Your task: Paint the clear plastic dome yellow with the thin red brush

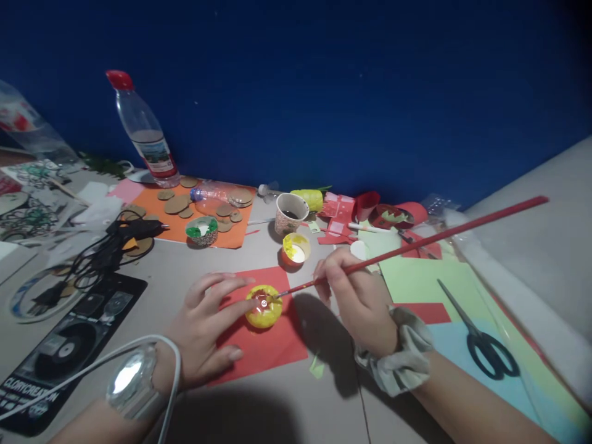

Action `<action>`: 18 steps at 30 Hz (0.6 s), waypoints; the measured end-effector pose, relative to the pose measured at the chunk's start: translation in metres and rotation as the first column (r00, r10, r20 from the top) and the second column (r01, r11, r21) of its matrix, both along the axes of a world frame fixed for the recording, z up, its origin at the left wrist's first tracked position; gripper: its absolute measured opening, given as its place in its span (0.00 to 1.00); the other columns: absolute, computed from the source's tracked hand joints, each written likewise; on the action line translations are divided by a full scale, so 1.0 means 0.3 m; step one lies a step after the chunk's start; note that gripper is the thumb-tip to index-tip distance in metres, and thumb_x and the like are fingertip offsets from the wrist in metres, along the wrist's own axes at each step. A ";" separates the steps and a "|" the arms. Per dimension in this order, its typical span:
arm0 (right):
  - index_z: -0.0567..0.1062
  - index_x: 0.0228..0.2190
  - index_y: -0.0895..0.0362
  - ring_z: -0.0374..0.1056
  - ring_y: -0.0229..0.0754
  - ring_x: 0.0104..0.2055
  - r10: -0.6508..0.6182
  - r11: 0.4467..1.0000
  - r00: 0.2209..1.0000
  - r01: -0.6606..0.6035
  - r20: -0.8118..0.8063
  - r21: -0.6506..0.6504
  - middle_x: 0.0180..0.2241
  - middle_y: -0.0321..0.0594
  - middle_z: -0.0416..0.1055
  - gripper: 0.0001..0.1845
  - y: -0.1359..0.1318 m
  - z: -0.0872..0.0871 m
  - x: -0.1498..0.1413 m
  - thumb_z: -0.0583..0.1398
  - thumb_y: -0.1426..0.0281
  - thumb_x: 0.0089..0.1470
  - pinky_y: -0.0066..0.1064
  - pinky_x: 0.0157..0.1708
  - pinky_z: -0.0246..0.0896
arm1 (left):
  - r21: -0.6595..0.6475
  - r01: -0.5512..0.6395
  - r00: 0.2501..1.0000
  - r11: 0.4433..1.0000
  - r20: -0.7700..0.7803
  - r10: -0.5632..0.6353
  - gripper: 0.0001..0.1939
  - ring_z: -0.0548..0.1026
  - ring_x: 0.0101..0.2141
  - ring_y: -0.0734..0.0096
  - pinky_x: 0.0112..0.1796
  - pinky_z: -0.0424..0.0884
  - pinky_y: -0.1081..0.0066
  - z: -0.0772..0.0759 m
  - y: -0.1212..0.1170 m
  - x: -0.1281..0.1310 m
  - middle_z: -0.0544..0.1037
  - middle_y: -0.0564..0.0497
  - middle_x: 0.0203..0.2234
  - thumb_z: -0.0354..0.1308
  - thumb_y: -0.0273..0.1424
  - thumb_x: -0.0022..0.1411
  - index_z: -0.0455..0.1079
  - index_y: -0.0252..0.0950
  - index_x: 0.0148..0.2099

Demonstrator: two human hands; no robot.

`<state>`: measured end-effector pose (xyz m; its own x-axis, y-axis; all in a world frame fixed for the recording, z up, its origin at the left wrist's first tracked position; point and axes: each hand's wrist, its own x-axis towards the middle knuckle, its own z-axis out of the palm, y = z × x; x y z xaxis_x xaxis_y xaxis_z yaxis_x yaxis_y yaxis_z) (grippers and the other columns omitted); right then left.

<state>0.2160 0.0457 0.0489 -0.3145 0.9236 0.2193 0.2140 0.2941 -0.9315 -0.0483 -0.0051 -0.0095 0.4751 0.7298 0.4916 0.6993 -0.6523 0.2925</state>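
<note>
Aslant, red paintbrush, tip leftward.

The craft piece lies on paper, cup behind, scissors right.

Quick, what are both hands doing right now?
Left hand: open, fingers spread, a fingertip at the round yellow-painted plastic-looking piece.
Right hand: closed, holding the long, thin red paintbrush.

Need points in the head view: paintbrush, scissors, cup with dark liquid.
Paintbrush (416,244): head view, on the red handle.
Scissors (475,333): head view, near the pivot, where blades meet handles.
Cup with dark liquid (283,224): head view, on the outer wall below the rim.
</note>
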 end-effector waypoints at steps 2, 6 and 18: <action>0.66 0.28 0.53 0.56 0.35 0.20 -0.018 1.000 0.999 0.017 0.043 0.019 0.19 0.30 0.59 0.19 0.000 -0.005 0.002 0.49 0.59 0.69 0.30 0.22 0.53 | -0.008 -0.015 1.000 1.000 -0.009 0.015 0.32 0.60 0.56 0.52 0.60 0.58 0.53 -0.001 -0.002 0.003 0.70 0.43 0.55 0.38 0.54 0.70 0.74 0.40 0.54; 0.66 0.28 0.53 0.56 0.36 0.20 -0.069 0.995 0.998 0.069 -0.003 0.068 0.20 0.30 0.59 0.18 0.001 -0.001 0.009 0.50 0.59 0.69 0.31 0.22 0.53 | -0.010 -0.001 1.000 1.000 0.006 0.001 0.31 0.60 0.57 0.52 0.59 0.59 0.54 -0.003 -0.004 0.006 0.71 0.43 0.54 0.39 0.54 0.70 0.73 0.39 0.54; 0.64 0.27 0.53 0.58 0.38 0.24 0.010 0.995 0.993 -0.022 0.119 0.100 0.21 0.31 0.59 0.18 -0.015 0.007 0.020 0.49 0.62 0.69 0.34 0.28 0.55 | -0.033 0.040 0.999 0.999 0.031 -0.039 0.28 0.59 0.57 0.54 0.60 0.55 0.57 -0.011 -0.002 0.008 0.68 0.45 0.56 0.40 0.52 0.71 0.69 0.40 0.57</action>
<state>0.2221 0.0412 0.0510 -0.3585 0.8933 0.2712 0.3155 0.3893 -0.8654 -0.0460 -0.0056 -0.0129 0.4893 0.7269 0.4819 0.6633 -0.6689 0.3355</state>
